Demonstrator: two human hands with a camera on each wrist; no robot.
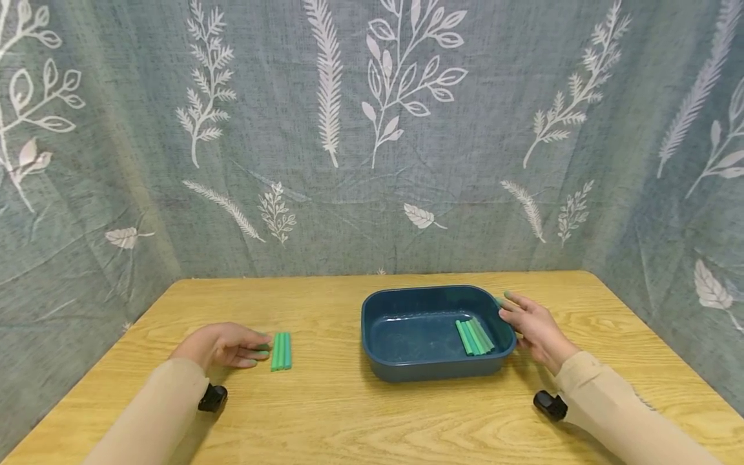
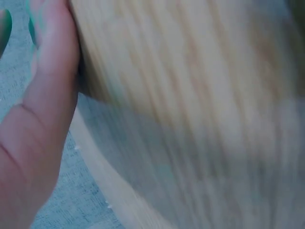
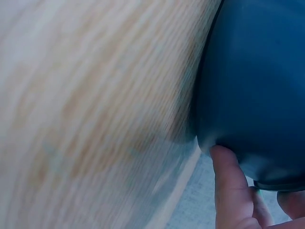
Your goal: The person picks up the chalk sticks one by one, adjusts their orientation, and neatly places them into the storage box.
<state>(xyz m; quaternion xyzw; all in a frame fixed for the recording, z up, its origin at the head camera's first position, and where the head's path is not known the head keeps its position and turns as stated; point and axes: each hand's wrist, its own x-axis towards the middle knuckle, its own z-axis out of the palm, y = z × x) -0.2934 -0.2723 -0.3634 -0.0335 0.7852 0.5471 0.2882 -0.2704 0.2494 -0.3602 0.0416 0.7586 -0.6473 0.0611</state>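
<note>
While the left hand sits at lower left of the frame, fingers loosely extended and holding nothing, its fingertips are right beside a row of green sticks; can't tell if they touch. Row lies flat on the table, left of centre, sticks side by side, long sides running up the frame. Right hand, right of centre, rests against the right end of a blue tub: fingers mostly straight near the rim, one fingertip on the outer wall in the right wrist view. Tub stands upright; a second bunch of sticks lies slightly fanned in its right end. Beige sleeves on both arms, black device at each wrist. Grey-green cloth, white leaf print, fills the upper frame.
</note>
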